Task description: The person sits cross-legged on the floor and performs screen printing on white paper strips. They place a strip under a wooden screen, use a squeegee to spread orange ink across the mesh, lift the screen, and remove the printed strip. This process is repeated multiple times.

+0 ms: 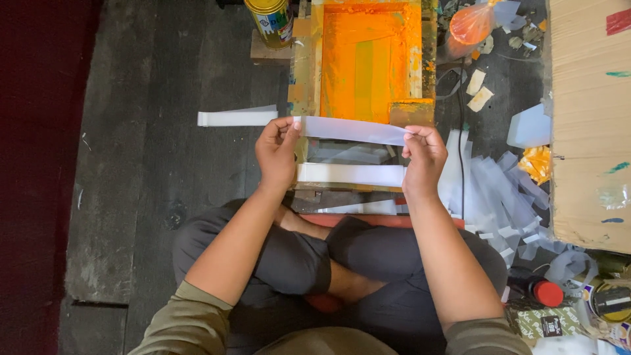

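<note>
A thin white strip is being pinched at both ends by left hand and right hand, over the orange-inked screen frame on a dark plank floor; cut strips are lying rightward.

Dark plank floor, white strip, paint tin

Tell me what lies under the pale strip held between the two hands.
Under the pale strip, held by the left hand and right hand, show the orange-stained frame, a greyish sheet and a white strip stack. The frame's near edge is covered.
</note>
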